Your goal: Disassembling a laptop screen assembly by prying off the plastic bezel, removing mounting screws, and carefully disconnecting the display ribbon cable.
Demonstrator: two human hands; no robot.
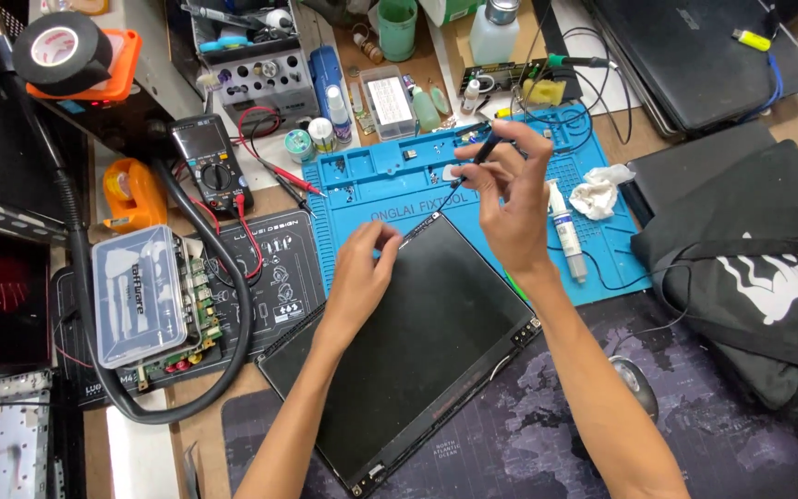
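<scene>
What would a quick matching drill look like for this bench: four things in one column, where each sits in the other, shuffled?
Things:
1. dark tool
2. black panel
3. multimeter
4. white syringe tube

Places:
A. lying on the blue mat, right of the raised hand
B. pinched in the right hand
C. under the left hand, tilted across mat and desk pad
D. left of the blue mat, red leads attached

Pairs: 1-B, 2-C, 3-D, 4-A
</scene>
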